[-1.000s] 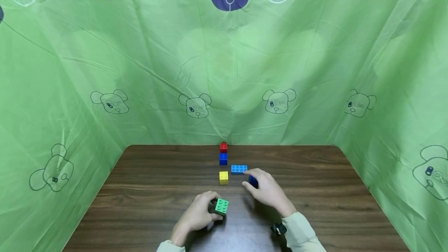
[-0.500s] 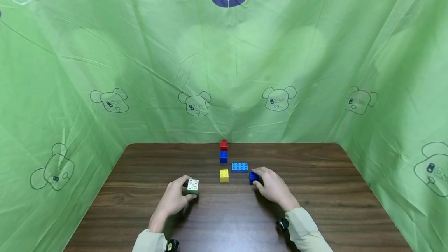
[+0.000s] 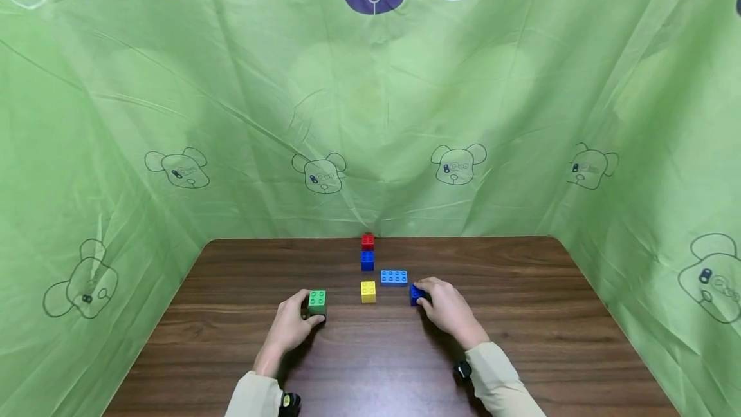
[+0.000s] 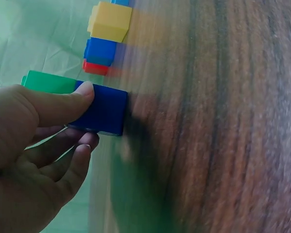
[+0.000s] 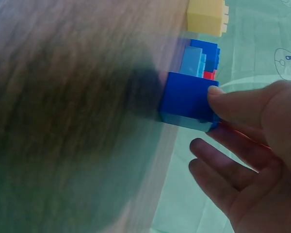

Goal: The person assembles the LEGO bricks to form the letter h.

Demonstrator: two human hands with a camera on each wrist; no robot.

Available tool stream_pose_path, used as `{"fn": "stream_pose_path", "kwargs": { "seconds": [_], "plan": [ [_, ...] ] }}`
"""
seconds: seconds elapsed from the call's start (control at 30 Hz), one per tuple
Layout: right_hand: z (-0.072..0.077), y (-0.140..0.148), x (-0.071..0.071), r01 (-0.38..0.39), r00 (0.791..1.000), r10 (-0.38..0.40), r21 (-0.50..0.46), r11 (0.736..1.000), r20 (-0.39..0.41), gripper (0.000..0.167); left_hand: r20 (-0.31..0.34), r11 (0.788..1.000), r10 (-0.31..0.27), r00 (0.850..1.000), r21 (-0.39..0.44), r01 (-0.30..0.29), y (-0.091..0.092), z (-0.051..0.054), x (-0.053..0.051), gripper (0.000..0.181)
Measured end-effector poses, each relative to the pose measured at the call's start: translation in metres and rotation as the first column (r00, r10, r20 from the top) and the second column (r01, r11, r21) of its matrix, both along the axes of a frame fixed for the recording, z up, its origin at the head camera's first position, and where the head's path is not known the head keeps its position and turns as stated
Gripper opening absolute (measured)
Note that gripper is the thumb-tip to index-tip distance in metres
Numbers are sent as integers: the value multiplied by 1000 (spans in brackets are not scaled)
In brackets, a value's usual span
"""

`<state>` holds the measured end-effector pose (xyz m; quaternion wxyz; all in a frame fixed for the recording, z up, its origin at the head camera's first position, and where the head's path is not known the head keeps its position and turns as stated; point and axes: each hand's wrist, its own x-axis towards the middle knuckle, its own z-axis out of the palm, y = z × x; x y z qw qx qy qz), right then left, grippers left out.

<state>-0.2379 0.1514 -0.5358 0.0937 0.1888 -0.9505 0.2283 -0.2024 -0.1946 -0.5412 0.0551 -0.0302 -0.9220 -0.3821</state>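
Head view: a yellow brick [image 3: 368,292] was set on the wooden table [image 3: 370,372], and to its left a green brick [image 3: 317,301] was held by the left hand [image 3: 286,324], gripped between thumb and fingers. To the right of the yellow brick, a dark blue brick [image 3: 415,295] was pinched by the right hand [image 3: 450,314]. Beyond the yellow brick and slightly right, a light blue brick [image 3: 393,278] was laid crosswise; straight beyond the yellow brick, a far blue brick [image 3: 367,260] and then a red brick [image 3: 367,241] were lined up.

Left wrist view: the green brick was seen stacked on a lower blue brick [image 4: 104,109], which was touched by the thumb; both were held well apart from the yellow brick. Whether the table was touched could not be told.

Right wrist view: the dark blue brick was gripped under the thumb, with two fingertips kept clear. Beyond it, the yellow brick was partly cut off.
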Motion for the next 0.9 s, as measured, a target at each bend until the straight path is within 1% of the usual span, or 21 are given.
{"fn": "stream_pose_path", "kwargs": {
  "seconds": [0.1, 0.23, 0.33, 0.4, 0.5, 0.6, 0.7, 0.8, 0.9],
  "plan": [
    [-3, -1, -2, 5, 1000, -5, -23, 1000, -21, 29, 8, 1000, 7, 1000, 4, -7, -1, -3, -2, 39],
    [-4, -1, -5, 12, 1000, -13, -37, 999, -27, 27, -3, 1000, 13, 1000, 3, -13, -2, -5, -3, 38],
    [-4, -2, -6, 12, 1000, -13, -38, 999, -21, 27, -10, 1000, 17, 1000, 1, -17, -2, -5, -3, 39],
    [-4, -2, -7, 10, 1000, -11, -35, 999, -19, 27, -12, 1000, 18, 1000, 2, -18, -1, -4, -2, 45],
    [-4, -3, -8, 9, 1000, -9, -38, 999, -11, 27, -18, 1000, 12, 1000, -8, -12, -1, 0, 1, 61],
    [-3, -4, -9, 3, 1000, -4, -45, 999, -10, 26, -35, 1000, 0, 999, -27, -1, -1, 10, 4, 82],
    [-3, -3, -10, 2, 1000, -3, -53, 999, -18, 26, -95, 998, -5, 995, -58, -1, 3, 26, 4, 93],
    [-3, -2, -9, 5, 1000, -7, -61, 998, -20, 26, -200, 997, -20, 980, -82, 4, 14, 46, 3, 97],
    [-6, 1, -5, 13, 1000, -13, -62, 998, -6, 26, -292, 996, -63, 954, -82, 41, 32, 63, 1, 96]
  ]
}}
